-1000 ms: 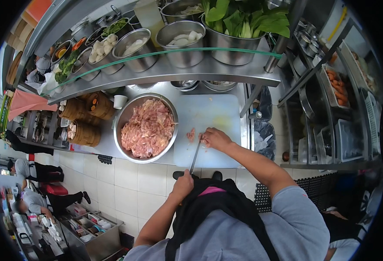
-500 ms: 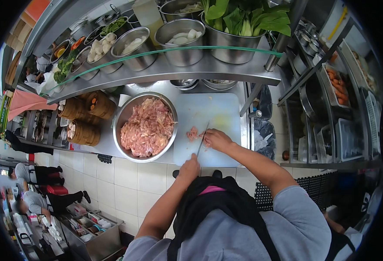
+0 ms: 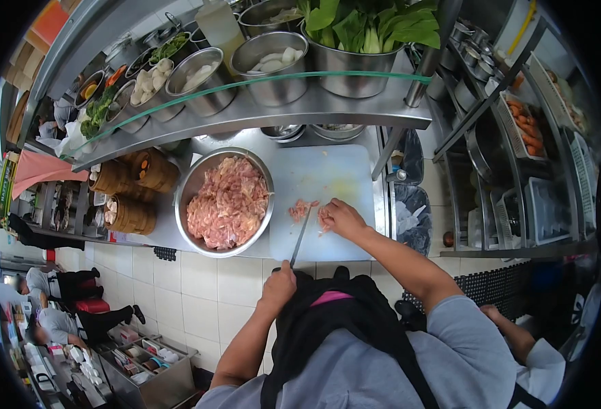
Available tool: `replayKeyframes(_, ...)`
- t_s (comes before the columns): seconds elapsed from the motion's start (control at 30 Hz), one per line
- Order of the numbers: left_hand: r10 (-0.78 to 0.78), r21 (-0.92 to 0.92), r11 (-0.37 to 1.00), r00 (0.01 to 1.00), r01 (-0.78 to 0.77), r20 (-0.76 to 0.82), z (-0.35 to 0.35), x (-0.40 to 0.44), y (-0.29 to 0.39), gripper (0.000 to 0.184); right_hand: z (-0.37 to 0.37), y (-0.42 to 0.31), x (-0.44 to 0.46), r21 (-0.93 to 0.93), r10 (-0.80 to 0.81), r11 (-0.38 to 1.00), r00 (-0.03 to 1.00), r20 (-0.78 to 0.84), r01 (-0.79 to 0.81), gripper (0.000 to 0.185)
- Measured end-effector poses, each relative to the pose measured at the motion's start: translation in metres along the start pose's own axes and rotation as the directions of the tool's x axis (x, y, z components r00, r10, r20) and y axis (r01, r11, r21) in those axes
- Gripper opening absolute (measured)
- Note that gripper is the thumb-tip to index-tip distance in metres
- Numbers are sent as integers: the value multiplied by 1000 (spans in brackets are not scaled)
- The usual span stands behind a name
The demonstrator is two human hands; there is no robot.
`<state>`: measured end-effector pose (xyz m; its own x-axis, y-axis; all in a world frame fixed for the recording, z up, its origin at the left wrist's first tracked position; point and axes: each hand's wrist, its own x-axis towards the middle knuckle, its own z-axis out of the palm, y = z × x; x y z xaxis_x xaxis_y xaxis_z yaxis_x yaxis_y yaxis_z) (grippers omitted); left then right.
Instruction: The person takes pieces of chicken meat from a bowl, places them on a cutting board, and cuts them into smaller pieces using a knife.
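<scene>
My left hand is closed around the handle of a knife, whose blade points up and away over the white cutting board. Small pieces of raw meat lie by the blade's tip. Just right of the blade, my right hand has its fingers curled down on more raw meat at the board. To the left of the board stands a large steel bowl heaped with raw cut meat.
A steel shelf with a glass edge carries several metal pots, one with leafy greens. Bamboo steamers sit left of the bowl. Racks stand at right. Other people are at lower left; another person's arm shows at lower right.
My left hand has drawn the knife back toward me and left, so the blade now stands apart from my right hand. My right hand stays at the meat. The view has shifted slightly.
</scene>
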<state>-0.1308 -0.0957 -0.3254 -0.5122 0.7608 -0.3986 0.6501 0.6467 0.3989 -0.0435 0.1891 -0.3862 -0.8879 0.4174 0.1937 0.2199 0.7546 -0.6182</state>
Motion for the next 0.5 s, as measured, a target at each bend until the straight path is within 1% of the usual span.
replayKeyframes(0.07,22,12,1000,999,-22,-34,-6,1,5,26,0,3,-1,16,-34,999,999,34,33,11)
replayKeyframes(0.13,53,66,996,997,-56,51,-12,2,17,28,-1,1,2,33,-75,997,995,65,73,12)
replayKeyframes(0.2,58,40,997,998,-59,31,2,14,17,27,-3,-6,5,-29,-82,996,987,135,87,14)
replayKeyframes(0.27,65,15,998,998,-66,25,24,35,16,27,1,-4,9,-51,-106,992,989,106,111,15)
replayKeyframes(0.3,79,-25,996,996,-80,-35,35,51,17,26,4,-3,7,-74,-130,988,988,81,137,15)
replayKeyframes(0.33,92,-63,993,991,-98,-100,39,66,20,25,4,-3,8,-76,-127,988,988,82,133,15)
replayKeyframes(0.43,92,-65,993,990,-99,-104,39,92,32,22,2,-2,7,-54,-91,994,987,134,99,14)
replayKeyframes(0.5,81,-77,993,992,-88,-97,39,78,27,22,0,1,11,-58,-72,995,975,210,86,12)
